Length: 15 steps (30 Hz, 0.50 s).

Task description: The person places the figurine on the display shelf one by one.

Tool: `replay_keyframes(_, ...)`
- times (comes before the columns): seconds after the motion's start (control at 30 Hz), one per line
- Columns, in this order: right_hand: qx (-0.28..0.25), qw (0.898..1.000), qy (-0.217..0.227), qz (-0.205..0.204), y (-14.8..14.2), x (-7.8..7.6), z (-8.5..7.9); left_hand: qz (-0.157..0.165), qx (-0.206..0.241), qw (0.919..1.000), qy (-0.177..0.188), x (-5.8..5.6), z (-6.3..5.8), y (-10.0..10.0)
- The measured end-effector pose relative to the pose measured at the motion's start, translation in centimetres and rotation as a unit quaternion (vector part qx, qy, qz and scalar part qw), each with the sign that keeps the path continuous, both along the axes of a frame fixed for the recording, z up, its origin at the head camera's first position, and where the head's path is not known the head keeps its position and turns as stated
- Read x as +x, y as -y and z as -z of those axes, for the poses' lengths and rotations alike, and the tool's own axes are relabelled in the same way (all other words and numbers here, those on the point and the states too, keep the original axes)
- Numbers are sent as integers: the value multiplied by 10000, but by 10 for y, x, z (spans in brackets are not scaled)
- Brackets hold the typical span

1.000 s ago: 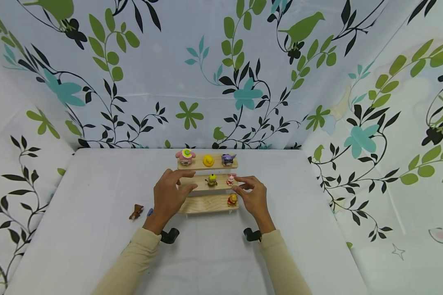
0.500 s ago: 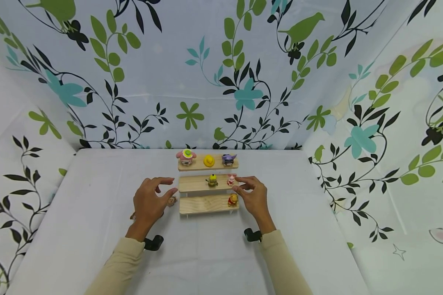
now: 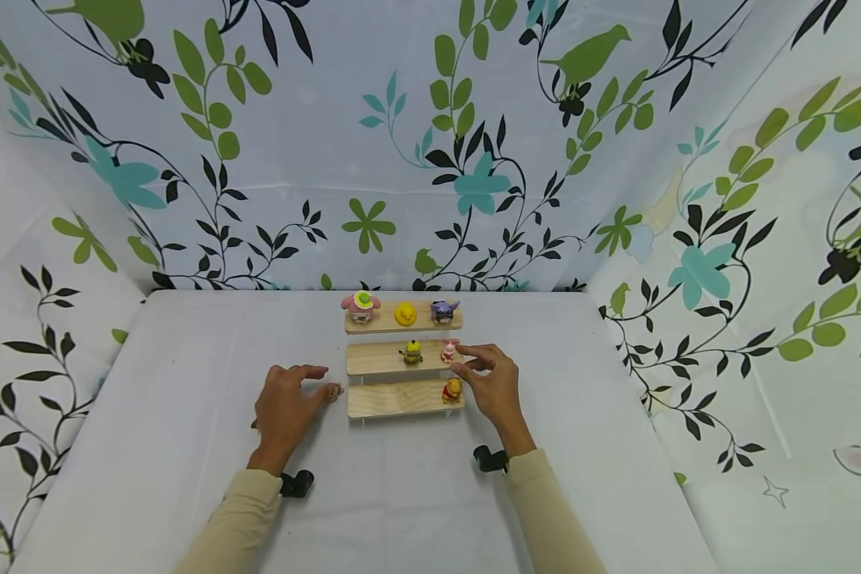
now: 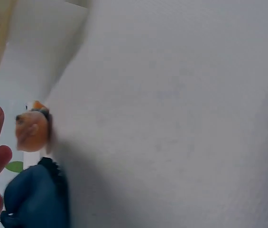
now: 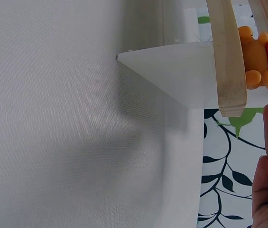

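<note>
In the head view my left hand (image 3: 285, 410) hovers low over the table left of the shelves, thumb and index finger parted. Its thumb tip is right at a small orange-brown toy figure (image 3: 335, 391). The left wrist view has that orange figure (image 4: 33, 130) near the fingers, with a blue toy (image 4: 39, 194) closer to the camera. My right hand (image 3: 493, 383) is at the right end of the middle shelf, its thumb and index tips apart beside a pink piglet figure (image 3: 449, 349). Below it, a yellow bear figure in red (image 3: 452, 390) sits on the front shelf.
The three-tier wooden shelf stand (image 3: 395, 398) rises on the white table (image 3: 409, 510). A pink figure (image 3: 361, 306), a yellow duck (image 3: 405, 312) and a purple figure (image 3: 442, 310) occupy its top tier. A green-yellow figure (image 3: 412, 351) stands on the middle one.
My left hand has moved from the left end of the middle shelf down and left to the orange-brown figure on the table. My right hand and the figures on the shelves stay put.
</note>
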State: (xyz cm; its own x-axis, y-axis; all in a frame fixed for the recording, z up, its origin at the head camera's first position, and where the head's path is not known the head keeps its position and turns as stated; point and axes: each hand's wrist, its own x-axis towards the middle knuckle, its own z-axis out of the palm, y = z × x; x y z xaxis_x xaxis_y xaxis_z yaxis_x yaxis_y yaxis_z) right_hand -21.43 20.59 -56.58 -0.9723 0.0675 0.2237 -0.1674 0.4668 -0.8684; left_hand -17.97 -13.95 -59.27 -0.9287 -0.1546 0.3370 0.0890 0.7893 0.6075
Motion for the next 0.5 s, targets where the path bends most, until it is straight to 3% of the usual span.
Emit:
replay_keyframes(0.2,-52,10000,0,-38,0,0,1,88,-288,9995,-93,-1,12,1)
replay_keyframes(0.5,-33,10000,-34,-48,-1,0,1,315,-592,9974,-262,0,15,-2)
